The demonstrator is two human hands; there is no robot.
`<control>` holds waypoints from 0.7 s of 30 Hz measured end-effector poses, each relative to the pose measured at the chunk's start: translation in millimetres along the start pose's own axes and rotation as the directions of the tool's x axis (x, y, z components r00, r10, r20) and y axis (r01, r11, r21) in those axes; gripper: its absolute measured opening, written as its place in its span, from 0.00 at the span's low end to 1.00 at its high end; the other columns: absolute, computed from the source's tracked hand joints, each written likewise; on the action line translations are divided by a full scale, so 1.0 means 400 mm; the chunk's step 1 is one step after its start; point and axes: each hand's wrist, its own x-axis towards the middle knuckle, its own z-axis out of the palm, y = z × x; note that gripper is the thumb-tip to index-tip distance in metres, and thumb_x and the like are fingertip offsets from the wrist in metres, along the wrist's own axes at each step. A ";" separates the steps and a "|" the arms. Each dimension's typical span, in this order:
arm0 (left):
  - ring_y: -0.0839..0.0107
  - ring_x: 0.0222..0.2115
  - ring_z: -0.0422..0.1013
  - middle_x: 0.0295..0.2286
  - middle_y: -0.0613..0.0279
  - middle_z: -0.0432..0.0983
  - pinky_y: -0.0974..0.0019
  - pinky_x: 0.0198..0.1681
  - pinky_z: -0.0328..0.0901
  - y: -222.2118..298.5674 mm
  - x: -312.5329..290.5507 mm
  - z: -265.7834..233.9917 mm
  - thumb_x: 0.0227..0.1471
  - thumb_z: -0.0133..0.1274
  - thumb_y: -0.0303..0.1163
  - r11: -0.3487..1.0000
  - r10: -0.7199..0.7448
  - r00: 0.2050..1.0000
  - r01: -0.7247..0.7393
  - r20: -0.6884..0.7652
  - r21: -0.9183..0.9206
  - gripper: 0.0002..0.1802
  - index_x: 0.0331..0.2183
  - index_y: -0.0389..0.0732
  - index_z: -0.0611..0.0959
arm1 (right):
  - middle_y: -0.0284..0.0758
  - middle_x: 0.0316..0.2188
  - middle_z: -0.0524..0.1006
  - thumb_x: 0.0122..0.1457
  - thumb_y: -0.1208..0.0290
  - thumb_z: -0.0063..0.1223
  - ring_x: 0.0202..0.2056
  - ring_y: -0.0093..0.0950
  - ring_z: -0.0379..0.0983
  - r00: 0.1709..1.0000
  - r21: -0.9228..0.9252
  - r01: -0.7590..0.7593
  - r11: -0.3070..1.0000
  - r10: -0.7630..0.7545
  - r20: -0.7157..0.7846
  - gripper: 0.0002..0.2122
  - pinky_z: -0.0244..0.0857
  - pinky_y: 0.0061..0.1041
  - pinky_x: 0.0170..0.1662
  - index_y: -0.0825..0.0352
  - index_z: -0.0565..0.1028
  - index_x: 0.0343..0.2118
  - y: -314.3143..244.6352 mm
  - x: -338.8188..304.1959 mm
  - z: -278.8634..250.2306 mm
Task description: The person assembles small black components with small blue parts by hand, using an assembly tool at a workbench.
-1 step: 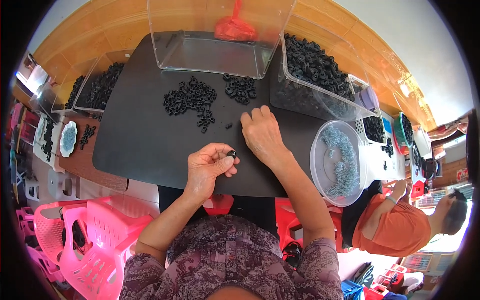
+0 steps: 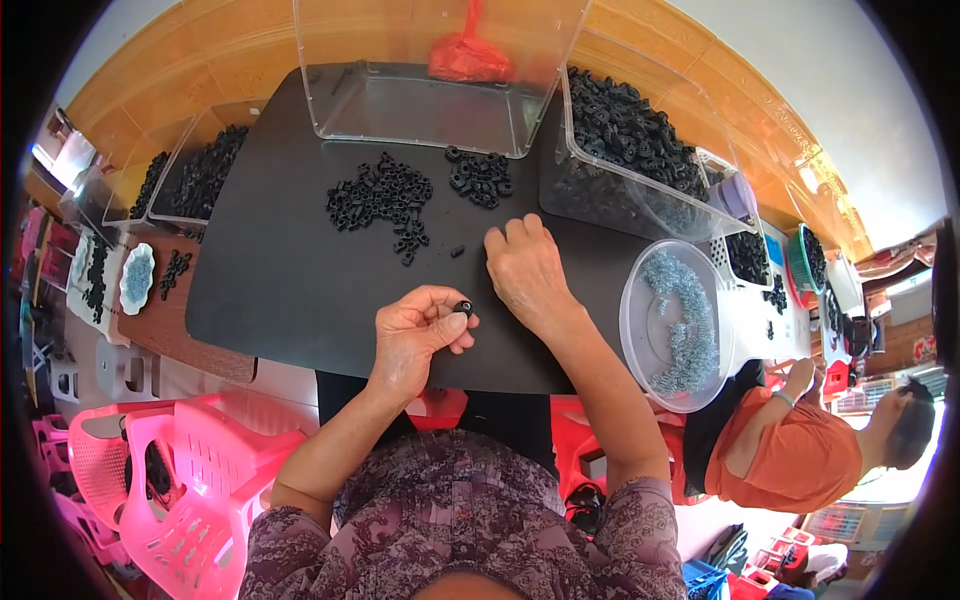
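Inspecting our left hand (image 2: 405, 335), we find one small black part (image 2: 464, 308) pinched at thumb and fingertip, left of and nearer us than our right hand (image 2: 526, 265). Its fingers curl downward; we cannot tell whether they grip anything.

My left hand (image 2: 408, 335) pinches a small black plastic cylinder (image 2: 463, 309), my right hand (image 2: 527, 268) palm-down over the smooth dark grey table (image 2: 270, 270), a round clear plastic tub (image 2: 643, 335) of tiny pale-blue pieces (image 2: 690, 340) to my right.
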 end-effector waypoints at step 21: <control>0.76 0.24 0.73 0.28 0.58 0.78 0.76 0.29 0.69 0.006 -0.029 0.028 0.50 0.57 0.23 0.997 -0.038 0.998 0.035 0.041 0.071 0.10 0.37 0.32 0.79 | 0.31 0.25 0.77 0.56 0.78 0.52 0.28 0.15 0.72 0.760 0.886 -0.444 -0.134 0.467 0.452 0.04 0.61 0.13 0.27 0.71 0.74 0.34 -0.115 -0.125 -0.155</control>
